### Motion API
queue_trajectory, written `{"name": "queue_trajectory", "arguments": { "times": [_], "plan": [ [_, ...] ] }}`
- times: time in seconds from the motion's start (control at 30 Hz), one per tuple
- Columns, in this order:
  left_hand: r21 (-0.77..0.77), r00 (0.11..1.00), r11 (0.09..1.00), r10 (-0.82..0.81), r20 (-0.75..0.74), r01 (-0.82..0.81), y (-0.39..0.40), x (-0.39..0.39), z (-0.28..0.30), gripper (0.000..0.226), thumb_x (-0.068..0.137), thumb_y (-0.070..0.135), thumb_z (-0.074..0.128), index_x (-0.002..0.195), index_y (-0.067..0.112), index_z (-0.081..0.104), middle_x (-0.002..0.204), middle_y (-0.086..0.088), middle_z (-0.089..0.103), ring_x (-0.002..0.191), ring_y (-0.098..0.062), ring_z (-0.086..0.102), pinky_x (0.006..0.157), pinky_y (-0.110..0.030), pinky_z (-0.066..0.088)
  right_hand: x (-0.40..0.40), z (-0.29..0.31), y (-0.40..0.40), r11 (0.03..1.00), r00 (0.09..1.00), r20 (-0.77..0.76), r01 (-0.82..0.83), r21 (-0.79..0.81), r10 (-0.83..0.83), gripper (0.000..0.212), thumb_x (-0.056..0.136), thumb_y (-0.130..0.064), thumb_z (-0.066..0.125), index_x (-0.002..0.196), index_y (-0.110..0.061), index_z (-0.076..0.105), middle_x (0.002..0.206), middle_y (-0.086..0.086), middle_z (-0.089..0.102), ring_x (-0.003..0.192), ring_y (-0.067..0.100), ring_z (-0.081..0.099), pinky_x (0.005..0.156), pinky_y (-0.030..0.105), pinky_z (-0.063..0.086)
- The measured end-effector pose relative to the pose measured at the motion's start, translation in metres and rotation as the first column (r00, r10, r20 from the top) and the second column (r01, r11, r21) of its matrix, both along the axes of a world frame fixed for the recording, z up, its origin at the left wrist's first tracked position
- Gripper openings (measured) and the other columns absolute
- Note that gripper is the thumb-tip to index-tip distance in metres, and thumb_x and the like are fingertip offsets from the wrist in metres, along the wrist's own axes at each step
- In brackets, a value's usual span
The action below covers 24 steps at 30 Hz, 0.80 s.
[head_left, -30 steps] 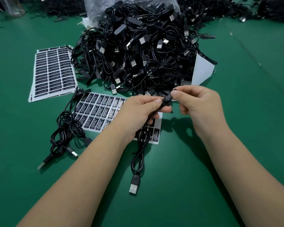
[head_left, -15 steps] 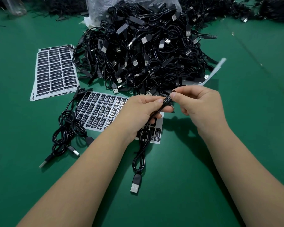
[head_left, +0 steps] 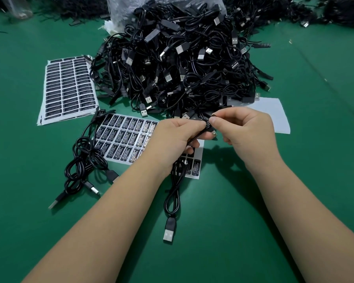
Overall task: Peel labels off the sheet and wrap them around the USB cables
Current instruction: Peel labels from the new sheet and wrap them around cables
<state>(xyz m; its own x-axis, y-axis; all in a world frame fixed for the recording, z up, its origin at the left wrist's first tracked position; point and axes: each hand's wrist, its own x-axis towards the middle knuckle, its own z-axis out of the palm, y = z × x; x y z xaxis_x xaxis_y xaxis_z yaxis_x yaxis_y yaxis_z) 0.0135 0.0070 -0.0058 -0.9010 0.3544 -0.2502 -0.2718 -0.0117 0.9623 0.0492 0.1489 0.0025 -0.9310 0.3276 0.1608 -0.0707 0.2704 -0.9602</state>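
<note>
1. USB plug (head_left: 169, 233) lies on the surface (head_left: 223, 231) nearest the body; its cable (head_left: 173, 193) loops up into the left hand (head_left: 177, 139), slack so the top end turns freely.
2. Left hand pinches the cable; right hand (head_left: 246, 132) pinches the label (head_left: 208, 125) against it, apparently pressing the wrap shut.
3. Sheet (head_left: 127, 137) lies under the left hand, within reach.
4. Done cables (head_left: 84, 160) sit left of it.
5. Beyond both hands: pile (head_left: 182, 64).
</note>
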Motion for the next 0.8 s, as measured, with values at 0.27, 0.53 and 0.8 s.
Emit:
{"name": "queue_trajectory", "arguments": {
  "times": [0.27,0.53,0.8],
  "plan": [
    [-0.037,0.992,0.992,0.121,-0.039,-0.122,0.0073,0.0052,0.0000,0.017,0.086,0.017,0.064,0.072,0.015,0.073,0.071,-0.002,0.074,0.047,-0.002,0.050,0.043,-0.013,0.039,-0.0004,-0.0036,-0.0016,0.993,0.997,-0.028,0.074,0.088,-0.071,0.015,0.078,-0.025,0.075,0.070,-0.038,0.071,0.064,-0.013,0.063,0.052,0.002,0.051,0.058,0.024,0.046],
    [-0.075,0.994,0.993,0.090,-0.061,-0.094,0.0078,0.0065,-0.0009,0.020,0.088,0.019,0.063,0.071,0.019,0.073,0.072,0.000,0.074,0.049,-0.003,0.051,0.045,-0.013,0.041,-0.0011,-0.0043,-0.0025,0.988,0.993,0.025,0.116,0.107,-0.119,0.016,0.080,-0.025,0.074,0.068,-0.034,0.067,0.064,-0.020,0.067,0.049,0.001,0.058,0.056,0.021,0.048],
    [-0.079,0.992,0.992,0.088,-0.085,-0.095,0.0080,0.0073,-0.0011,0.016,0.089,0.018,0.062,0.078,0.018,0.073,0.072,0.002,0.074,0.050,0.000,0.052,0.048,-0.012,0.042,-0.0020,-0.0053,-0.0041,0.970,0.988,0.018,0.148,0.191,-0.154,0.023,0.080,-0.026,0.073,0.062,-0.038,0.063,0.054,-0.027,0.060,0.050,0.002,0.057,0.061,0.022,0.045]
  ]
}}
